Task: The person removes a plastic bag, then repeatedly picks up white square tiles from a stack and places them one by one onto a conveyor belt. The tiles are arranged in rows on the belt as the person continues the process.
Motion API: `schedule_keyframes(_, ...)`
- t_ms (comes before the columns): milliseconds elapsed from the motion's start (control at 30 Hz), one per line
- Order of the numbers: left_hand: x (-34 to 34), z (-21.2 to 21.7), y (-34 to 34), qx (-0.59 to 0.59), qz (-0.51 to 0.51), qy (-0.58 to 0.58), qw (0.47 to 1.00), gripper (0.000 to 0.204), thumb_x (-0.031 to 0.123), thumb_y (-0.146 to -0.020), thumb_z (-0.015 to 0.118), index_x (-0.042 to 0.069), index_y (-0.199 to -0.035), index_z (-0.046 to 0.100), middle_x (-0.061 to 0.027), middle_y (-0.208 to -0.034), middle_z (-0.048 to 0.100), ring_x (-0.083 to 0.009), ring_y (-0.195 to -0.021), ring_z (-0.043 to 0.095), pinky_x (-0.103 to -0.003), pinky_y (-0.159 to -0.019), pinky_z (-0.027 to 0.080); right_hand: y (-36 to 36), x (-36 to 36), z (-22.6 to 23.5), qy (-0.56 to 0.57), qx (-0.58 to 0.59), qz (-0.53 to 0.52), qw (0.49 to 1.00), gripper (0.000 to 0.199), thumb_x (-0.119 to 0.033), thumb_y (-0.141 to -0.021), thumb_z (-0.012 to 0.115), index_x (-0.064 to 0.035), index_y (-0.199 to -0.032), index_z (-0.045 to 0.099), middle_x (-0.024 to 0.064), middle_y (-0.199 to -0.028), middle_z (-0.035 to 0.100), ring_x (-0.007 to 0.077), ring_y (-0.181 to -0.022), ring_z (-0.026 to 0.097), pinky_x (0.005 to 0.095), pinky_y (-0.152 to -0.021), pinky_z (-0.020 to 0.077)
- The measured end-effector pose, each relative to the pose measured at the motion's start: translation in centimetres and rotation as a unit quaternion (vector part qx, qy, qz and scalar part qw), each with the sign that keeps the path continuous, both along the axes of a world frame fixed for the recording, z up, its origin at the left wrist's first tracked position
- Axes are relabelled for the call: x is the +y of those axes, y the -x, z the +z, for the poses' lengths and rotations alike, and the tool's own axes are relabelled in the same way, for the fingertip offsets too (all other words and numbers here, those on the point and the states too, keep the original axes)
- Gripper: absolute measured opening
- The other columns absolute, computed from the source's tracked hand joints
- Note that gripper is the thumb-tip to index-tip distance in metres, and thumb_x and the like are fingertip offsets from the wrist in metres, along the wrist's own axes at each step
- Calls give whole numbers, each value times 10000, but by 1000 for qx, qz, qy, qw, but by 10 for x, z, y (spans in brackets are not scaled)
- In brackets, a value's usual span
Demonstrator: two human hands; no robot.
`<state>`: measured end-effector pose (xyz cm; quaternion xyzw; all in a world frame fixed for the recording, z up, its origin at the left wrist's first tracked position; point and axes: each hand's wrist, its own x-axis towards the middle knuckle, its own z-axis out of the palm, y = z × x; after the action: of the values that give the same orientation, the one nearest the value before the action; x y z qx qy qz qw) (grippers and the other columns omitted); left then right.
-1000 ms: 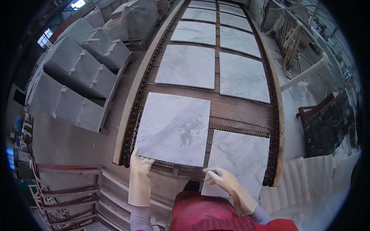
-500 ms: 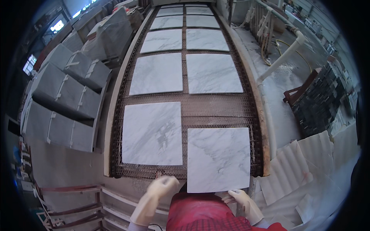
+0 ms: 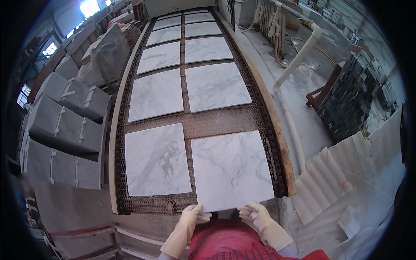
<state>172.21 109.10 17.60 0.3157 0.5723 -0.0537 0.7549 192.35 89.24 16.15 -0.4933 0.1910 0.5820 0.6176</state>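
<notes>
Left gloved hand (image 3: 189,220) joins right gloved hand (image 3: 262,219) at grey-veined marble tile's (image 3: 232,171) near edge | tile lies on mesh conveyor's (image 3: 223,123) near end, right column | grip: touching edge, clench unclear | positioning now looks two-handed

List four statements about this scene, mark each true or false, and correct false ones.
1. The left hand and right hand are both at the near edge of the front right slab. True.
2. The left hand holds the front left slab. False: neither hand touches the front left slab.
3. Stacked grey slabs stand left of the mesh belt. True.
4. Pale wavy sheets lie left of the mesh belt. False: the pale wavy sheets lie right.
</notes>
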Motion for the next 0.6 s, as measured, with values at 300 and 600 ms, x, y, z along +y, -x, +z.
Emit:
schedule_keyframes(300,49,-3,-42,-13,29,-33,999,272,226,-1008,409,-11,-1107,499,-219,-916,690,-265,-654,676,-385,-681,567,-41,61,-25,-23,28,-65,997,205,-199,-917,553,-55,-1050,497,230,-1056,638,305,-808,635,431,-807,548)
schedule_keyframes(600,54,3,-52,18,12,-30,999,216,168,-1003,382,-4,-1100,471,-223,-929,688,-275,-694,685,-391,-705,567,-45,71,-23,25,18,-41,999,377,-236,-965,497,38,-1205,399,289,-1120,602,333,-904,640,431,-816,561)
